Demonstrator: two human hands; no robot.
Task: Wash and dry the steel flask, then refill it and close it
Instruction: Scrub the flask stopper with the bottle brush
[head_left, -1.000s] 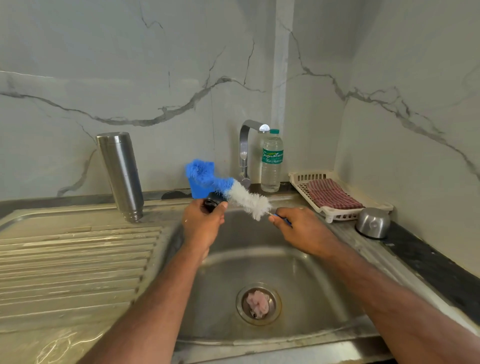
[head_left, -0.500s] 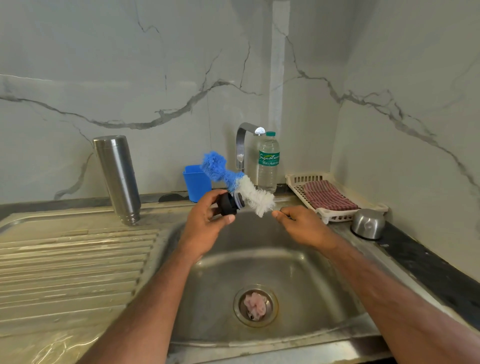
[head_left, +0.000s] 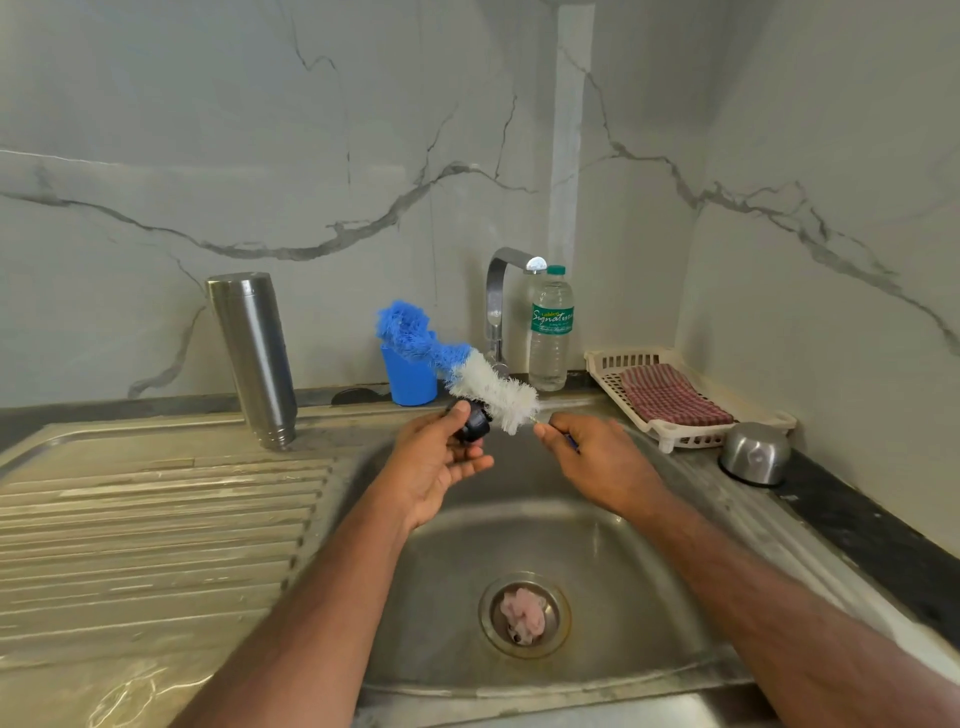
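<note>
Right now the washing is only partly done, I think. The steel flask (head_left: 254, 358) stands upside down on the ribbed drainer at the left of the sink (head_left: 649, 597), near the back edge, so its body looks washed. The left hand (head_left: 441, 465) pinches the small black stopper (head_left: 474, 427) over the bowl. The right hand (head_left: 597, 457) grips the brush (head_left: 467, 371) handle and rubs the bristles on it. Drying, filling and closing are left. The steel cup (head_left: 756, 453) waits at the right edge. The bowl below the hands gives open room.
</note>
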